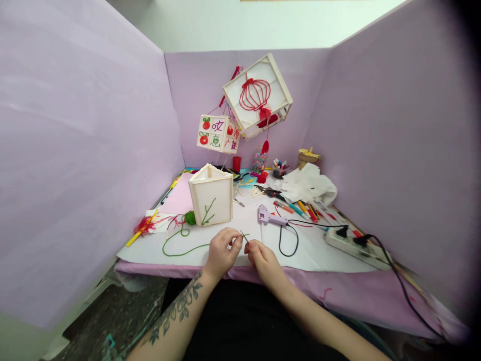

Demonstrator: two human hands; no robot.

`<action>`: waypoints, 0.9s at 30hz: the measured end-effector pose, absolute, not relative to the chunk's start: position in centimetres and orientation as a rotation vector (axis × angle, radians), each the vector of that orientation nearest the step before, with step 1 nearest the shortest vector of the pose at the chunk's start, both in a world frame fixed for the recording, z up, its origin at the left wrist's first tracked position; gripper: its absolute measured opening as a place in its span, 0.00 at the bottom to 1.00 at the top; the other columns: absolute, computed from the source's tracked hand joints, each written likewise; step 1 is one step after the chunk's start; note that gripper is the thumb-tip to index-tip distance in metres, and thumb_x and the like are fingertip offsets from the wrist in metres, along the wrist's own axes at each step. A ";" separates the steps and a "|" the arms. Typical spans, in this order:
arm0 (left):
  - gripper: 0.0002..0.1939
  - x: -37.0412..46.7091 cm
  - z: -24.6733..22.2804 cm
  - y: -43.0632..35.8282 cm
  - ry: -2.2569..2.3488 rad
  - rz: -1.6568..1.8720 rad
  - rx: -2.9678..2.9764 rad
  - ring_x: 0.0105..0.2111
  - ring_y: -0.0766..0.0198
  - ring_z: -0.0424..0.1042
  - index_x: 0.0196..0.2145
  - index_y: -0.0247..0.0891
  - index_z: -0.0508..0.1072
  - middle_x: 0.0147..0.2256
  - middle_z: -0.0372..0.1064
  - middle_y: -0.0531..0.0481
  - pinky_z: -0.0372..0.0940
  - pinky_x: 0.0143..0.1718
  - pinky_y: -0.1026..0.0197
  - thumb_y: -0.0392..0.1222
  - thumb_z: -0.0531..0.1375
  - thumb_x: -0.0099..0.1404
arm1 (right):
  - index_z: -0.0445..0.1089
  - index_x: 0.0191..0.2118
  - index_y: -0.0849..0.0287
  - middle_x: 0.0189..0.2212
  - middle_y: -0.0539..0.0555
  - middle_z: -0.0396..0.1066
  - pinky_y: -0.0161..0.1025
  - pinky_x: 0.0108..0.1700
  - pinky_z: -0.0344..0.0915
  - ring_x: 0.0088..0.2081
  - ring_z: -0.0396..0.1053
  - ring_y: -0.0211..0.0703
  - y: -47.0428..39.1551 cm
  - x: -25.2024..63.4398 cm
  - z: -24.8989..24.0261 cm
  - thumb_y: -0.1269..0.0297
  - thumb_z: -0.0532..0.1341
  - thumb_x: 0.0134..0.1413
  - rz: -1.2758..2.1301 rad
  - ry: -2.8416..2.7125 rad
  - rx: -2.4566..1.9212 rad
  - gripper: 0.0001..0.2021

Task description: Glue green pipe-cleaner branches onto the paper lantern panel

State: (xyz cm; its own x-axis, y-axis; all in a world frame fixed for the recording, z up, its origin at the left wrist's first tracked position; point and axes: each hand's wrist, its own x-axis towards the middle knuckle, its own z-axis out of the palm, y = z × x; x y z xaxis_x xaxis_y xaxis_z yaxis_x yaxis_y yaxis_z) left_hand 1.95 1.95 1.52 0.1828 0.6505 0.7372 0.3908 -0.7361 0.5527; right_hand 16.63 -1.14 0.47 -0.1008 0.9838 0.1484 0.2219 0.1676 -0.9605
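Green yarn (pixel 176 255), trailed from ten o'clock, is pinched in the left hand's (pixel 225 253) closed fingers. A slim dark item (pixel 245 237), kind not discernible, is gripped by the right hand (pixel 263 256). The three-sided lantern (pixel 216 196) is noted at eleven o'clock, the glue gun (pixel 271 216) at one.

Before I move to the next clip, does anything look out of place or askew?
The large lantern hangs steeply tilted, while the smaller lantern beside it hangs nearly level; red strands lie in a loose tangle at left.
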 end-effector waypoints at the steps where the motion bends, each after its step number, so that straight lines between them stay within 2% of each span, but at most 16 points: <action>1: 0.05 2.0 1.6 1.9 1.001 1.573 2.225 0.30 0.65 0.67 0.32 0.38 0.69 0.30 0.70 0.49 0.64 0.33 0.62 0.35 0.55 0.66 | 0.63 0.28 0.57 0.19 0.46 0.54 0.36 0.25 0.52 0.23 0.53 0.40 -1.1 16.6 0.4 0.47 0.46 0.62 1.031 -1.505 -1.212 0.21; 21: 0.05 1.9 1.6 1.9 1.006 1.561 2.226 0.29 0.65 0.66 0.32 0.38 0.69 0.30 0.70 0.49 0.64 0.34 0.62 0.36 0.55 0.66 | 0.59 0.26 0.56 0.20 0.47 0.55 0.36 0.26 0.52 0.24 0.54 0.40 -1.0 16.4 0.4 0.48 0.46 0.61 1.037 -1.494 -1.226 0.20; 27: 0.06 2.0 1.6 1.9 1.036 1.569 2.220 0.29 0.65 0.67 0.32 0.39 0.69 0.30 0.70 0.48 0.65 0.33 0.61 0.38 0.54 0.66 | 0.56 0.22 0.56 0.19 0.47 0.55 0.36 0.27 0.53 0.24 0.53 0.40 -0.9 16.5 0.8 0.47 0.48 0.60 1.010 -1.503 -1.250 0.21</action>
State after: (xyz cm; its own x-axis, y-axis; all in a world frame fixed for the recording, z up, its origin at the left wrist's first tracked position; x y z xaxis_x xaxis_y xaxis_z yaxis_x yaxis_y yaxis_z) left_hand 1.95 1.95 1.65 0.1759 0.6603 0.7301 0.4119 -0.7230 0.5546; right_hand 16.48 -0.92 0.76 -0.0764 0.9875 0.1381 0.2455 0.1528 -0.9573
